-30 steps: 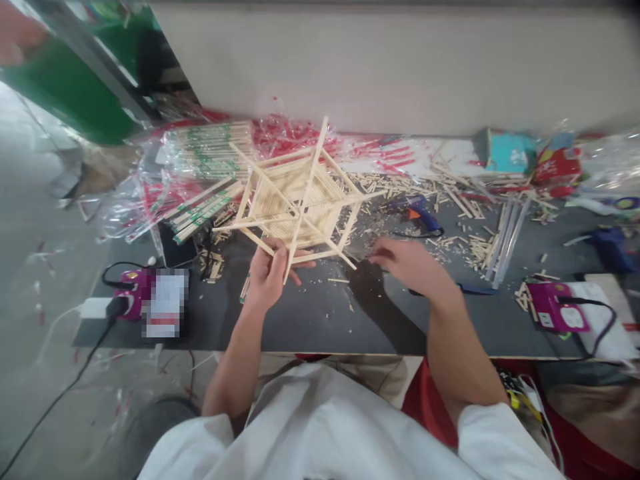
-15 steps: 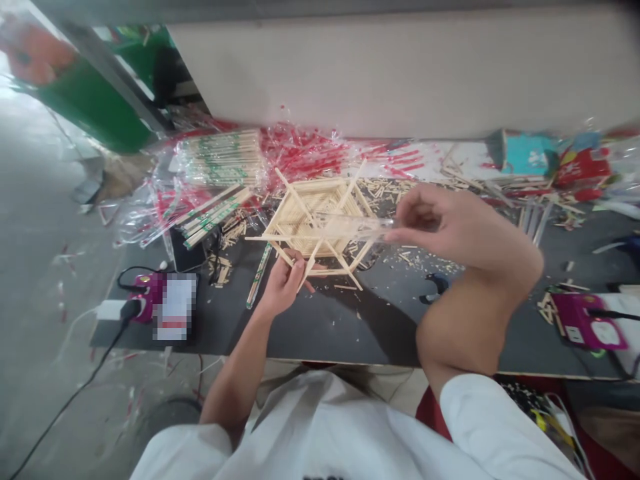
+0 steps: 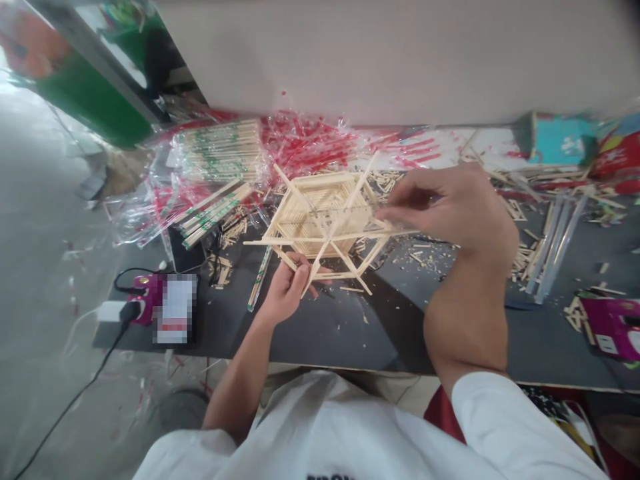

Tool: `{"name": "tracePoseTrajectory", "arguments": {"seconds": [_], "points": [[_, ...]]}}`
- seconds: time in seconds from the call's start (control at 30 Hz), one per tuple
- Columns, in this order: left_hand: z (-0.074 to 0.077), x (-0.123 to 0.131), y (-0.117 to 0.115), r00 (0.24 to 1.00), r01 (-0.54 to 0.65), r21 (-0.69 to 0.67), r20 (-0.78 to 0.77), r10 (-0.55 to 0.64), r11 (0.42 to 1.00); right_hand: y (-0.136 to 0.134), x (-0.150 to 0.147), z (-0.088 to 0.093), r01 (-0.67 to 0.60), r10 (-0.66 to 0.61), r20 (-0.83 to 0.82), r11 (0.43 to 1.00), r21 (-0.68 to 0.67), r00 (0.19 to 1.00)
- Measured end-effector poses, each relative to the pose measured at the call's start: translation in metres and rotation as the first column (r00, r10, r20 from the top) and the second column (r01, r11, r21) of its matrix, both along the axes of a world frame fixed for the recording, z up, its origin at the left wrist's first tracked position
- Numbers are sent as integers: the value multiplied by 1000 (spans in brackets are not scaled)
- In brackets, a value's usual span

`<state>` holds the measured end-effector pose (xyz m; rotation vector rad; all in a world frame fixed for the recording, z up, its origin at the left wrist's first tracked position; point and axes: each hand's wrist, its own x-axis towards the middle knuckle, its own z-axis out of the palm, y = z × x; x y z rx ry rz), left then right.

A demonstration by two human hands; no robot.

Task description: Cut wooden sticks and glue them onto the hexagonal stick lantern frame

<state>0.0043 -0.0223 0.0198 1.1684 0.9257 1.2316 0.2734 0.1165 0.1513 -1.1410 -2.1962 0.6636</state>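
Note:
A hexagonal basket (image 3: pixel 295 210) of stacked thin wooden sticks, with longer sticks crossing over it, is held above the dark table. My left hand (image 3: pixel 286 291) grips its lower rim, thumb on a crossing stick and fingers underneath. My right hand (image 3: pixel 430 203) is over the basket's right side, thumb and fingers pinched together. A faint clear stick (image 3: pixel 353 219) seems to run from those fingertips across the basket's opening, though blur makes its outline hard to follow.
Bundled chopsticks (image 3: pixel 217 153) in plastic and red-printed wrappers (image 3: pixel 310 143) lie along the back. Clear rods (image 3: pixel 555 247) rest at right among stick scraps. A phone (image 3: pixel 175 310) and purple power strip (image 3: pixel 145 300) are at left; another purple box (image 3: pixel 613 327) is at right.
My right hand has lowered slightly and shifted a little left over the basket. The clear stick shows less distinctly. My left hand keeps its grip; the camera view has shifted somewhat.

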Motion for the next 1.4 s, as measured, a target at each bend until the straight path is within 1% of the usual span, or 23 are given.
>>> {"name": "tracePoseTrajectory", "arguments": {"seconds": [0.17, 0.27, 0.4, 0.47, 0.8, 1.07, 1.17, 1.4], "points": [[0, -2, 0, 1000, 10, -12, -4, -10, 1000, 0, -2, -3, 29, -29, 1, 999, 15, 1000], [1, -2, 1, 1000, 15, -26, -10, -15, 1000, -3, -4, 0, 43, -43, 2, 999, -7, 999], [4, -2, 1, 1000, 18, -48, -8, -18, 999, -9, -6, 7, 95, -90, 68, 993, -66, 994], [4, -2, 1, 1000, 21, -57, -10, -22, 998, -10, -7, 8, 111, -105, 80, 991, -73, 991], [4, -3, 1, 1000, 12, -51, -11, -13, 999, -10, -8, 7, 95, -93, 50, 994, -49, 994], [9, -3, 2, 999, 2, -32, -48, -4, 999, -8, -6, 4, 107, -101, 99, 993, -52, 990], [9, -3, 2, 998, -18, -23, -59, 17, 1000, -8, -5, 4, 111, -105, 110, 992, -53, 988], [10, -3, 1, 997, -9, -12, -76, 8, 1000, -8, -5, 3, 114, -107, 122, 992, -50, 987]]}}
